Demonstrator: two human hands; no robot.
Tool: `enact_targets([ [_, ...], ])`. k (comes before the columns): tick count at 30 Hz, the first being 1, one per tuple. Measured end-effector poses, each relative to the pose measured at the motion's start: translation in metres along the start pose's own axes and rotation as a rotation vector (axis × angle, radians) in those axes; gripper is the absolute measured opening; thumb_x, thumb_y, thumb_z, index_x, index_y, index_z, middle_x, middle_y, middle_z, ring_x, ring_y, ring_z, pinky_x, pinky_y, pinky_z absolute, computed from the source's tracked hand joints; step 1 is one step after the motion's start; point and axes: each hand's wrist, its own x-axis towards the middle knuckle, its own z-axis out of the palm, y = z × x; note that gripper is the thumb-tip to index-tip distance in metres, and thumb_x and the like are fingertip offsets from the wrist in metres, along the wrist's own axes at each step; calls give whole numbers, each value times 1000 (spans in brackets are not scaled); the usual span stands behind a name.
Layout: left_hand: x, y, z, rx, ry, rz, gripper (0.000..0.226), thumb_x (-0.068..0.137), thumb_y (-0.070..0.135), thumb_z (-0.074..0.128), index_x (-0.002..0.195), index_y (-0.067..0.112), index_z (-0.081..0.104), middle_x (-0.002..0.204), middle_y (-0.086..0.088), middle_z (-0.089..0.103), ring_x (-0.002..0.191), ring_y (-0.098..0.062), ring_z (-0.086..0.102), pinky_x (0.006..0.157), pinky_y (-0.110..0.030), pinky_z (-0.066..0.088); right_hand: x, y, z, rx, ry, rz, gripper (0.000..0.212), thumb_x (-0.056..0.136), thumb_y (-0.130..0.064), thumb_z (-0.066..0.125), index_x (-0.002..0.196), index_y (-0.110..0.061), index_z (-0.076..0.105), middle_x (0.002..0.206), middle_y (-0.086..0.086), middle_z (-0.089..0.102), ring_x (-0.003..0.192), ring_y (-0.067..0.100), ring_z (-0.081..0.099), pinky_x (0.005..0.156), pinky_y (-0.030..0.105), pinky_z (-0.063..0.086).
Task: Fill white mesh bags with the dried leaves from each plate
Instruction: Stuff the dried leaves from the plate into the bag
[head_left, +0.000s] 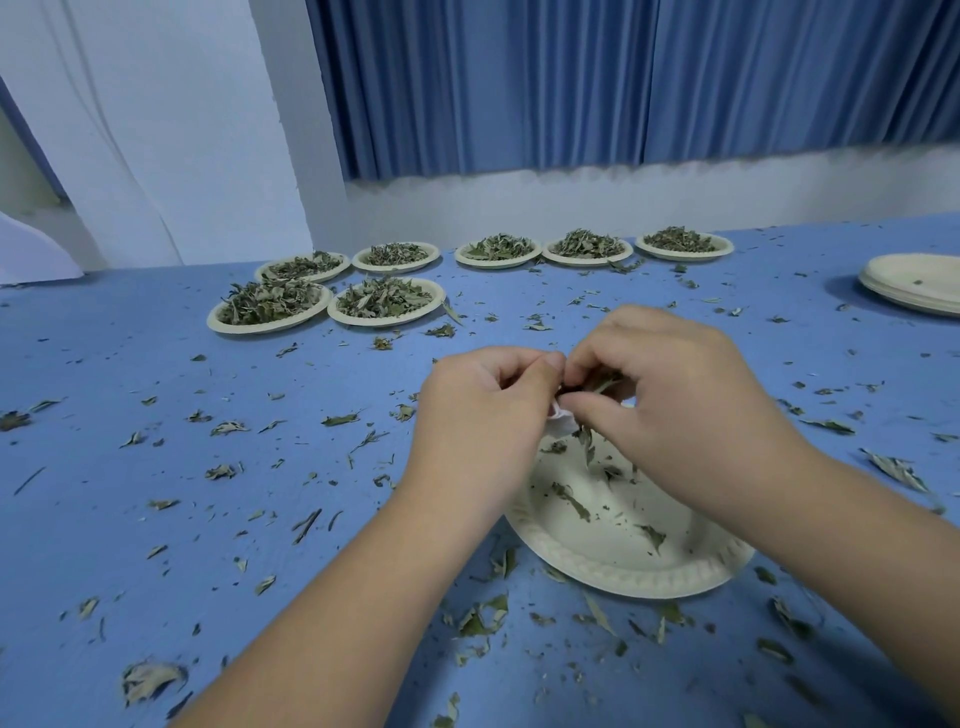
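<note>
Both hands meet just above the far rim of the near plate (623, 579), which lies at five o'clock from the middle of the view and holds only a few leaf scraps. The left hand (483, 410) has its fingers curled in, thumb and forefinger pinching the white mesh bag (563, 423). Only a small crumpled corner of the bag shows between the two hands, and the rest is hidden behind them. The right hand (670, 405), fingers bent and drawn together, pinches a tuft of dried leaves (602, 385) right at the bag, touching the left hand's fingertips. A few leaves hang below the pinch over the plate.

From ten to one o'clock, well apart from the hands, seven heaped plates (270, 327) stand in two loose rows along the far side of the blue tabletop (156, 467). A stack of empty plates (914, 299) sits at two o'clock by the right edge. Broken leaf scraps (480, 618) are scattered all over the tabletop. A blue curtain (571, 78) hangs at twelve o'clock behind it.
</note>
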Motion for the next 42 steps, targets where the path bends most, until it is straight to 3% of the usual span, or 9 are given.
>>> enact_targets([
  [5, 2, -1, -4, 51, 29, 22, 20, 92, 26, 65, 75, 26, 77, 53, 9, 60, 62, -27, 67, 67, -38, 53, -1, 7, -9, 304, -78, 162, 19, 77, -19, 75, 91, -32, 72, 93, -11, 63, 83, 2, 64, 85, 28, 50],
  [7, 2, -2, -3, 65, 27, 30, 21, 91, 26, 65, 73, 24, 77, 50, 11, 56, 52, -14, 56, 63, -32, 55, -1, 8, -9, 319, -48, 169, 24, 77, -12, 75, 87, -33, 71, 93, -10, 63, 81, 4, 65, 83, 28, 52],
  [10, 0, 0, -1, 98, 36, 45, 23, 90, 26, 65, 69, 24, 75, 48, 13, 56, 40, -2, 45, 48, -19, 39, -1, 7, -3, 271, 41, 138, 28, 72, -9, 79, 74, -33, 65, 85, -9, 61, 75, 4, 62, 70, 17, 51],
  [16, -2, 1, -1, 51, 20, 34, 23, 91, 23, 64, 71, 19, 75, 53, 10, 58, 55, -12, 55, 61, -32, 46, -5, 9, 13, 225, 149, 7, 20, 71, -3, 77, 71, -21, 67, 75, -11, 59, 72, 7, 59, 67, 16, 48],
  [21, 0, -1, -3, 7, -1, 28, 24, 93, 21, 62, 74, 20, 76, 50, 12, 57, 47, -7, 54, 54, -22, 43, -4, 13, 9, 68, 185, -84, 6, 76, -21, 78, 81, -25, 77, 75, -6, 60, 77, 11, 48, 71, 10, 32],
  [28, 1, -2, -7, -39, 14, 1, 22, 93, 24, 64, 76, 19, 77, 51, 12, 54, 43, -5, 49, 50, -20, 37, -5, 15, 0, 211, -6, -41, 19, 85, -18, 69, 98, -31, 75, 77, -11, 64, 73, 2, 54, 67, 8, 37],
  [35, 1, -1, -4, -26, -12, 18, 19, 93, 18, 62, 81, 14, 76, 43, 16, 51, 33, 1, 41, 40, -8, 31, -1, 15, 8, 263, 77, 75, 15, 73, -21, 78, 71, -29, 66, 71, -18, 62, 55, -4, 50, 55, 4, 35],
  [38, 2, -1, -5, -36, -2, 17, 23, 93, 20, 63, 75, 16, 76, 46, 14, 51, 37, -1, 43, 42, -11, 32, -1, 15, 6, 286, 59, 59, 9, 80, -27, 73, 73, -32, 72, 70, -21, 64, 64, -4, 54, 60, 6, 36],
  [42, 3, -1, -9, -68, 21, 11, 21, 93, 25, 64, 78, 19, 78, 47, 15, 47, 49, -12, 55, 59, -34, 50, -5, 17, -10, 331, 121, 65, 7, 85, -33, 66, 82, -37, 71, 86, -14, 66, 79, 9, 59, 66, 22, 44],
])
